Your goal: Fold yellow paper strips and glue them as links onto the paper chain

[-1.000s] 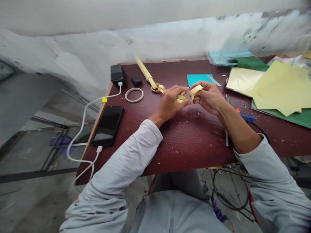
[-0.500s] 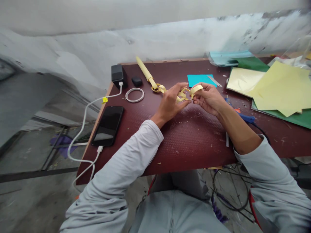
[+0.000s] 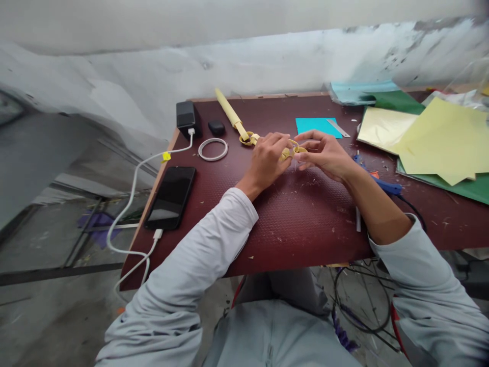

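Over the desk (image 3: pixel 298 219), my L hand (image 3: pixel 269 155) gripped the paper chain (image 3: pixel 286 154), R hand (image 3: pixel 324 154) round its end loop (image 3: pixel 301 150), hold unclear—prob. v. light, easily creased, best pinched flat on the strips.

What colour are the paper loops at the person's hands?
The paper loops are pale yellow, seen best in the head view.

Soft, diffuse light, pale glare on the phone (image 3: pixel 170 198), edges seemingly smeared.

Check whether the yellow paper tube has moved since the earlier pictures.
No: against the black block, the yellow paper tube shows no visible shift in any direction.
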Demonstrator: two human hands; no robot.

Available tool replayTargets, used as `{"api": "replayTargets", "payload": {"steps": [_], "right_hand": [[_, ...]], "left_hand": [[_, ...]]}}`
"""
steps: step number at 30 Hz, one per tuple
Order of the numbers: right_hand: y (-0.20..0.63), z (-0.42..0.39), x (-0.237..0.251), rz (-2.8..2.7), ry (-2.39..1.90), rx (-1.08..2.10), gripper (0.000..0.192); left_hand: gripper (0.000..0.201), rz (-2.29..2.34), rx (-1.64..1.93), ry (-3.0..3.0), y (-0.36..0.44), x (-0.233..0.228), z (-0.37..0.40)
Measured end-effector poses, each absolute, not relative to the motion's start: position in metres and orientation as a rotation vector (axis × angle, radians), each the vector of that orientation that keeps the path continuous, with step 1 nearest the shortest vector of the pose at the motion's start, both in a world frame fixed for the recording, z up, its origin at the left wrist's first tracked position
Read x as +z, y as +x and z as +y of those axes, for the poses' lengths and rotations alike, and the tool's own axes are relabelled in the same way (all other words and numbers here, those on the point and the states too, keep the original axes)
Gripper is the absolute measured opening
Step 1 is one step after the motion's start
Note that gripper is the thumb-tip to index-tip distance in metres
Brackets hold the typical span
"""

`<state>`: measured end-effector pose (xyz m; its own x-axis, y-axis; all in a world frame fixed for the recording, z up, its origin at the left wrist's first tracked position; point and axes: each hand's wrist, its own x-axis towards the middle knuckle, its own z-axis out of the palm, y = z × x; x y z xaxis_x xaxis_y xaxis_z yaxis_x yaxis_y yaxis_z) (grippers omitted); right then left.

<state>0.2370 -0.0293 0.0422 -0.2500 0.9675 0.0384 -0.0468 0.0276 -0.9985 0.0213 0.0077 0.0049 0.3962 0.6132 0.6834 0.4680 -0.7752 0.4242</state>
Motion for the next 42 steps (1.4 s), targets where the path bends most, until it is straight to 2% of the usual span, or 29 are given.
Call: {"api": "replayTargets", "payload": {"steps": [2,4,9,13,17,22,27,34,39,42], "right_hand": [[0.237,-0.028,0.04,-1.42,-1.043,1.316,0.058],[0.239,-0.025,0.039,-1.481,-1.069,1.253,0.056],[0.257,-0.019,0.041,-1.709,-1.203,0.96,0.038],[0.279,-0.013,0.044,-1.876,-1.358,0.632,0.032],[0.298,-0.007,0.044,-1.944,-1.482,0.413,0.031],[0.317,0.0,0.042,-1.938,-1.58,0.203,0.033],[0.336,0.011,0.034,-1.86,-1.639,0.149,0.035],[0.351,0.021,0.025,-1.838,-1.647,0.154,0.038],[0.356,0.024,0.022,-1.797,-1.655,0.144,0.037],[0.358,0.025,0.021,-1.79,-1.656,0.142,0.038]], "left_hand": [[0.018,0.99,1.243,2.532,0.022,0.006,0.006],[0.023,0.964,1.169,2.58,0.02,0.008,0.005],[0.068,0.897,0.988,2.715,0.002,0.02,0.012],[0.077,1.054,0.953,2.719,-0.019,0.024,0.026],[0.074,1.22,0.867,2.71,-0.035,0.016,0.039],[0.056,1.544,0.764,2.602,-0.046,0.004,0.051],[0.037,1.666,0.732,2.525,-0.048,-0.003,0.059],[0.051,1.682,0.825,2.484,-0.046,-0.002,0.061],[0.024,1.751,0.947,2.51,-0.042,0.005,0.056],[0.022,1.701,0.917,2.505,-0.038,0.005,0.053]]}}
